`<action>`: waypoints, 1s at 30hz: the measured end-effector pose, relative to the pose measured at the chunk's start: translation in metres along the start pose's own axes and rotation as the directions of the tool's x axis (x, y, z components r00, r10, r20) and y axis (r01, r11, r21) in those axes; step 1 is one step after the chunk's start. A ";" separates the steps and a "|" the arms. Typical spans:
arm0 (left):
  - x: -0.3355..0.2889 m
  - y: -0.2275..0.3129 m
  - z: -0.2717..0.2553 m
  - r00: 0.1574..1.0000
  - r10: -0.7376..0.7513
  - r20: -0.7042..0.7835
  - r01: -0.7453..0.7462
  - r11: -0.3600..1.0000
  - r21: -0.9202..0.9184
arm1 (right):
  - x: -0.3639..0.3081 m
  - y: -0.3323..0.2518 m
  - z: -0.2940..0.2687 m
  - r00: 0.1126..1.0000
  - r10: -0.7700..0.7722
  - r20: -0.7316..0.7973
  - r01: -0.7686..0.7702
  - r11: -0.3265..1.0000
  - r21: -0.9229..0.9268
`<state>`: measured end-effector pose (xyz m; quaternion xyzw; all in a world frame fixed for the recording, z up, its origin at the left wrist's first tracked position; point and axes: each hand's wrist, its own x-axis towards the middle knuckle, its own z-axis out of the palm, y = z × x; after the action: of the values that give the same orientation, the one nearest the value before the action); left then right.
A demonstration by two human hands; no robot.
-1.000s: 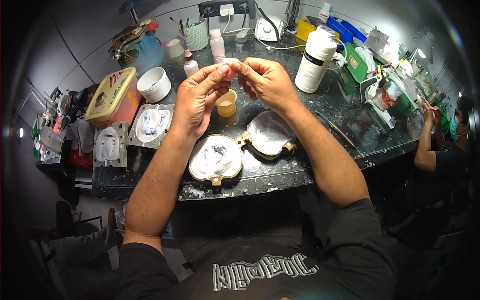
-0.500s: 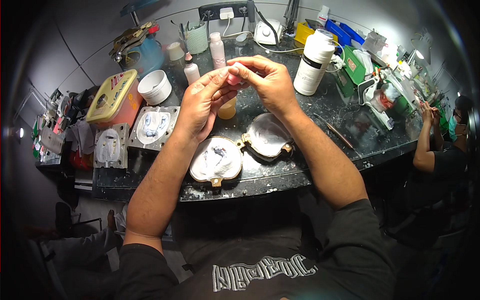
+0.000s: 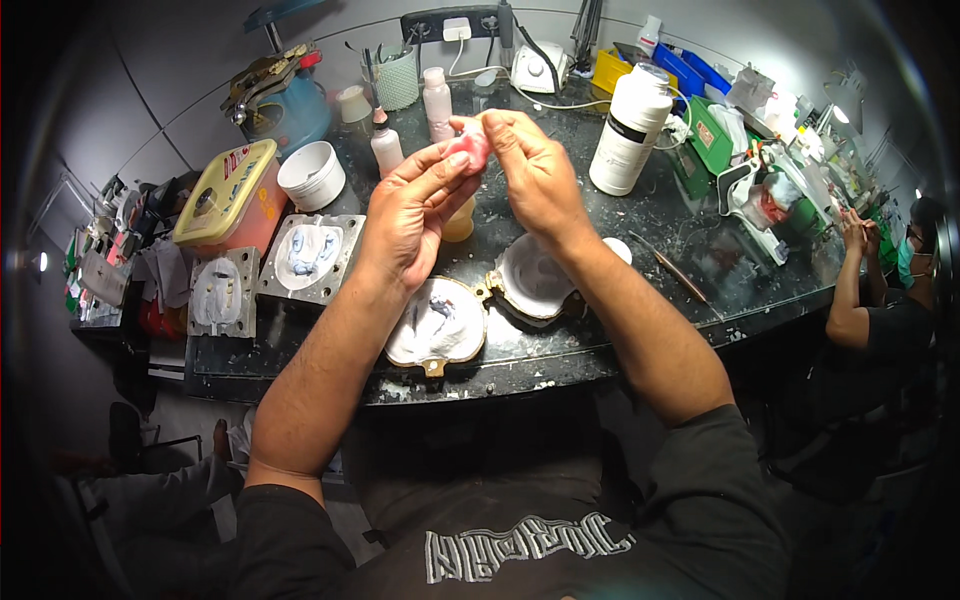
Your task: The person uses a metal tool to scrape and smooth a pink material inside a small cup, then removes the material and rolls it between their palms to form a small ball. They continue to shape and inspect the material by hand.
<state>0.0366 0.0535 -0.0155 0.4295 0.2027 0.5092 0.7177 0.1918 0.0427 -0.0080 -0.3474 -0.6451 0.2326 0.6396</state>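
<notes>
A soft-looking pink lump of dough (image 3: pixel 468 150) is held up over the bench between my hands. My left hand (image 3: pixel 415 205) grips it from the left with the thumb on top. My right hand (image 3: pixel 532 175) has its fingers pinched at the lump's upper right edge. Below them lie two rounded brass-rimmed dental flask halves filled with white plaster: the left half (image 3: pixel 438 330) shows a dark-marked hollow, while my right forearm partly covers the right half (image 3: pixel 530 280). Behind my left hand is a small amber cup (image 3: pixel 458 225), partly hidden.
Square metal flasks (image 3: pixel 310 258) with plaster sit left, near a yellow-lidded tub (image 3: pixel 225 195) and a white pot (image 3: pixel 312 177). Small bottles (image 3: pixel 437 105) stand behind my hands. Rightward are a large white bottle (image 3: pixel 630 130), a thin pointed tool (image 3: pixel 675 275) and another person (image 3: pixel 870 290).
My right hand has shifted slightly right and its fingers now pinch the lump's edge. More of the pink dough shows, and it looks more spread out.
</notes>
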 end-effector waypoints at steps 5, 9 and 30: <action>0.001 0.001 -0.001 0.998 0.000 0.066 0.013 0.979 -0.203 | -0.005 -0.007 0.010 0.993 -0.108 0.043 0.110 0.992 -0.058; -0.010 0.012 0.034 0.992 -0.059 0.109 0.112 0.803 -0.586 | -0.018 -0.023 0.032 0.927 -0.236 0.293 0.359 0.784 -0.507; -0.076 0.037 -0.015 0.937 0.193 -0.292 -0.231 0.968 -0.101 | 0.007 -0.022 -0.047 0.729 0.563 0.388 -0.500 0.826 -0.260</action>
<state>-0.0251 -0.0049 -0.0046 0.3236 0.2201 0.6518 0.6496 0.2355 0.0267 0.0161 -0.4975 -0.6622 0.4347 0.3537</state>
